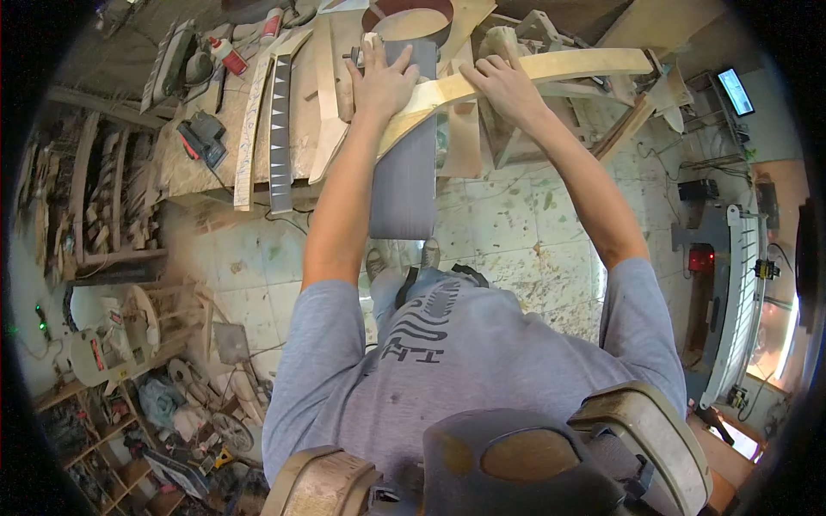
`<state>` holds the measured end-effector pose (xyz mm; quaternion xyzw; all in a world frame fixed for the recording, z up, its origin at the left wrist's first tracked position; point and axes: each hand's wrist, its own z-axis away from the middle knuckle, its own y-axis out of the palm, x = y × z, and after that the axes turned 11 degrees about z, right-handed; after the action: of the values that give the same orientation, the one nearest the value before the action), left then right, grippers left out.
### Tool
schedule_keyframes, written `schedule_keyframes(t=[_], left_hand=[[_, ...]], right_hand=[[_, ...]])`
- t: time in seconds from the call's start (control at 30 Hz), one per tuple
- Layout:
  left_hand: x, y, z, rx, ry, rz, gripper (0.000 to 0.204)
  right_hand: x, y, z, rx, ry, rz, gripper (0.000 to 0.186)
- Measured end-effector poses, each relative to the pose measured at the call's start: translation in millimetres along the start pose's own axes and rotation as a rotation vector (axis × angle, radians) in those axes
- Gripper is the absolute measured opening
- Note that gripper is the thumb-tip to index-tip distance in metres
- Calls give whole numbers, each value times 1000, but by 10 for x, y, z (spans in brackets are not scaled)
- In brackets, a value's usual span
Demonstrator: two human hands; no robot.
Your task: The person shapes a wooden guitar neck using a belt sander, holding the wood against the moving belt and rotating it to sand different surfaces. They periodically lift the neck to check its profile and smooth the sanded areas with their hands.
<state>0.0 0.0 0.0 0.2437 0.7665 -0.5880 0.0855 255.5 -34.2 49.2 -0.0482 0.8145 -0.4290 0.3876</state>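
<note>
A long curved pale wooden board lies diagonally across a wide grey abrasive-looking belt. My left hand is over the upper part of the belt, fingers spread, touching a pale wooden piece beside the board; exactly what lies under the palm is hidden. My right hand has its fingers bent over the curved board right of the belt. Just left of the belt, a pale wooden strip stands among other cut pieces, and a dark round metal rim shows at the far end.
The cluttered workbench holds a black-and-red sander, glue bottles and wooden strips. Scrap-wood racks and a machine are at left. A screen and long metal equipment line the right. Tiled floor lies below.
</note>
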Motion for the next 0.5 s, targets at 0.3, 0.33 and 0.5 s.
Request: schedule_keyframes(t=[0.3,0.33,0.5], left_hand=[[-217,132,-99,-30,18,-15,59],[-198,108,-92,-33,9,-6,58],[-122,11,0,-1,-62,33,60]], right_hand=[[-270,10,88,70,-44,20,49],[-262,-8,61,72,-50,9,49],[-164,8,-49,-3,-69,4,37]])
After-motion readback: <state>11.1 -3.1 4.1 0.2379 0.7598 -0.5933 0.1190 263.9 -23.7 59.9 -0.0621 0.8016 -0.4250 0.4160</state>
